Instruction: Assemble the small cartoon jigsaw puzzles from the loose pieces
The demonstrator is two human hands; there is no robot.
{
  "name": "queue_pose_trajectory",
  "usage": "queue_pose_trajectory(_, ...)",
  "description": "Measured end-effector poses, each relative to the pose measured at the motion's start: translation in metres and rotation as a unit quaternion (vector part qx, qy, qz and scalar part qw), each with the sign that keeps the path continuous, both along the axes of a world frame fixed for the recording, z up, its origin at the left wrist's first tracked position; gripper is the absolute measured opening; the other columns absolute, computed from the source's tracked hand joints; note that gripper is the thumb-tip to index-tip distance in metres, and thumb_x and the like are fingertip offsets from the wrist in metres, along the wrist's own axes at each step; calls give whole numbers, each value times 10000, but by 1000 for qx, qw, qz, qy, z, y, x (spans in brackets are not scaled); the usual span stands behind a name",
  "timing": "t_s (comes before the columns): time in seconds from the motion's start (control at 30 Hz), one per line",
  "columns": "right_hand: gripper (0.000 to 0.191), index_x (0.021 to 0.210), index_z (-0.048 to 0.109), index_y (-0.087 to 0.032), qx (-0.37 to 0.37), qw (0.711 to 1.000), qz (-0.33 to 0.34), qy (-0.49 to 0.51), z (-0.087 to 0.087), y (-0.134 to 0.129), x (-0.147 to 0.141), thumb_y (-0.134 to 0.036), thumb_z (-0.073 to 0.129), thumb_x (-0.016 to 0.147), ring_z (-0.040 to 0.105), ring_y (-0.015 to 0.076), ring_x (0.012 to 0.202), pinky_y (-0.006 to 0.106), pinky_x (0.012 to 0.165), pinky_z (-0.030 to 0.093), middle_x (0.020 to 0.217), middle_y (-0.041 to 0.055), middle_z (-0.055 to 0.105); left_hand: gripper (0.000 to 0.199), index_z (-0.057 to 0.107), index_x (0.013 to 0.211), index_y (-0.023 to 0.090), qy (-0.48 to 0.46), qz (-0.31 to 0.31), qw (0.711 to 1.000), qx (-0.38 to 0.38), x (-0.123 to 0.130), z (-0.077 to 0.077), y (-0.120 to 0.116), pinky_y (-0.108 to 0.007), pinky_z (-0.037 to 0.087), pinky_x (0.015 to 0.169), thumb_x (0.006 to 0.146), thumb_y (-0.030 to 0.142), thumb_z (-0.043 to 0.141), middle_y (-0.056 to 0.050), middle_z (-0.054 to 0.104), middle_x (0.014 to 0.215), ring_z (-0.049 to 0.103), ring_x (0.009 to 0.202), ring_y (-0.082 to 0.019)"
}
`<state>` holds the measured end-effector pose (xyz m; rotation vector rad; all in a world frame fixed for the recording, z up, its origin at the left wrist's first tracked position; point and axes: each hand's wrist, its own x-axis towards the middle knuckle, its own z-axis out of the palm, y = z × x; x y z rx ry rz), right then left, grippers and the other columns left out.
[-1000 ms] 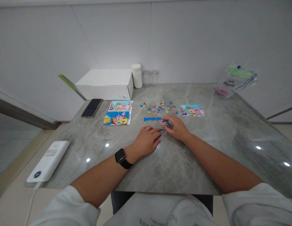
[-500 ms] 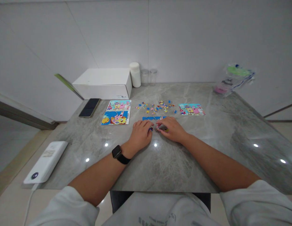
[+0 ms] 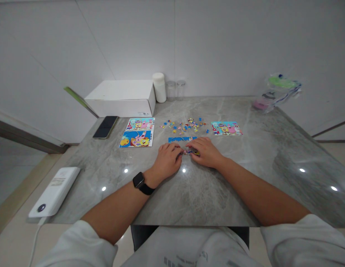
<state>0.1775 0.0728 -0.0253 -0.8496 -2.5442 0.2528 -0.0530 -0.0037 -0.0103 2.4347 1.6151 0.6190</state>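
Note:
My left hand (image 3: pixel 168 160), a black watch on its wrist, rests on the table with curled fingers closed at the left end of a short row of joined puzzle pieces (image 3: pixel 187 152). From the other side, my right hand (image 3: pixel 207 152) grips the same row between thumb and fingers, covering part of it. Just beyond my fingertips lies a blue assembled puzzle strip (image 3: pixel 180 139), its right end close to my right hand. Farther back, loose puzzle pieces (image 3: pixel 185 127) are scattered.
Cartoon picture cards lie left (image 3: pixel 138 138) and right (image 3: pixel 226 128) of the pieces. A phone (image 3: pixel 105 127), white box (image 3: pixel 119 98), white bottle (image 3: pixel 159 88) and two glass jars (image 3: pixel 176 91) stand farther back. A power bank (image 3: pixel 54 191) is front left; a plastic bag (image 3: pixel 275 94) sits back right.
My left hand has shifted slightly right, and the blue piece seen at its fingertips is now hidden. My right fingers have moved slightly right, exposing more of the joined row.

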Motion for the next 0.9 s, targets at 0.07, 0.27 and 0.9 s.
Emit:
queue_pose_trajectory(0.07, 339, 1210, 705, -239, -9, 1000, -5, -16, 2, 0, 1, -247, 693, 872, 650, 321, 1137, 494, 1014, 415, 1202, 104, 760, 266, 744, 1201, 242, 3, -3, 1000, 0, 0, 0, 0, -489, 447, 1048, 974, 224, 607, -76, 689, 1314, 585, 1203, -293)
queue_pose_trajectory(0.27, 278, 1174, 710, -239, -20, 999, -15, -45, 5, -2, -2, -254, 667, 900, 644, 308, 1106, 470, 1002, 379, 1158, 91, 768, 280, 774, 1215, 268, 7, -33, 999, 3, 0, -5, 1, -496, 440, 1068, 1006, 241, 591, -45, 726, 1324, 596, 1187, -276)
queue_pose_trajectory(0.9, 138, 1046, 712, -229, -27, 999, -12, -21, 1, 1, -3, -238, 685, 911, 656, 282, 1038, 444, 974, 385, 1067, 77, 769, 303, 779, 1236, 267, 14, -61, 998, -11, 3, 1, -2, -549, 337, 1160, 1017, 251, 571, -34, 779, 1280, 606, 1175, -272)
